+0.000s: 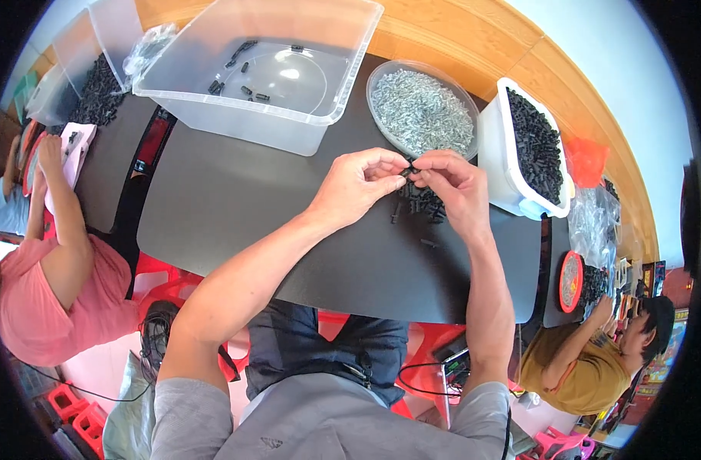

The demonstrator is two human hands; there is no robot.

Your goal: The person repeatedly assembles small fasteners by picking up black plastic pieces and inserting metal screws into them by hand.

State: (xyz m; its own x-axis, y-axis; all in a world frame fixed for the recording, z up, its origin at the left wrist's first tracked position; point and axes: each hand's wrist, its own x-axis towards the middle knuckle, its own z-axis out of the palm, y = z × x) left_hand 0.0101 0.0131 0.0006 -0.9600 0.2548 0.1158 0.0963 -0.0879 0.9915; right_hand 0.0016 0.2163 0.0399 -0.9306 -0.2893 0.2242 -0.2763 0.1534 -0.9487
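My left hand [359,184] and my right hand [456,188] meet above the dark table, fingertips almost touching. Both are closed in a pinch around a small black part [410,167], mostly covered by the fingers, so its exact shape cannot be made out. Just below my fingers lies a loose pile of small black plastic pieces [423,205], partly hidden by my right hand. Beyond the hands, a round clear tub [375,80] holds a heap of small shiny, silvery pieces [423,111].
A large translucent bin [235,126] with a few black pieces stands at the far left. To the right, a white container [497,180] is full of black pieces [534,146]. People sit at tables on the left [67,291] and right [584,368].
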